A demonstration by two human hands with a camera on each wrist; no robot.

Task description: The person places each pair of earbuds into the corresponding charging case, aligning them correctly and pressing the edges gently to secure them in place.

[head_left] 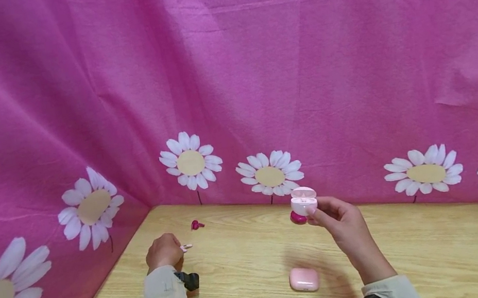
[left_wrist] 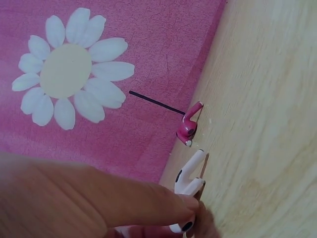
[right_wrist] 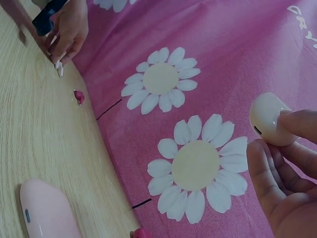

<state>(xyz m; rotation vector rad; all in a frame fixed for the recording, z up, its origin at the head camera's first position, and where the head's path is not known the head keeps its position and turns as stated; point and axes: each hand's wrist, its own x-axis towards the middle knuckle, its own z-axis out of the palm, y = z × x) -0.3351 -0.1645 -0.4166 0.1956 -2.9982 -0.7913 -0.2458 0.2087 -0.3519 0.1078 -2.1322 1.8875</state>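
In the head view my right hand (head_left: 347, 228) holds up a small pale pink earbud case (head_left: 304, 205), its lid raised. The case's rounded back faces the right wrist view, pinched between thumb and fingers. At the left of the table my left hand (head_left: 163, 252) is down low with pale pink earbuds (head_left: 186, 248) at its fingertips. The left wrist view shows two pale earbud stems (left_wrist: 190, 171) sticking out past the thumb and finger that pinch them; their other ends are partly hidden. Just beyond lies a magenta earbud (left_wrist: 187, 128) on the wood.
A larger pink earbud case (head_left: 304, 280), closed, lies on the wooden table (head_left: 241, 279) near the front middle. Behind the raised case sits a rounded magenta case (head_left: 298, 217), partly covered. A magenta cloth (head_left: 228, 83) with daisies borders the table at the back and sides.
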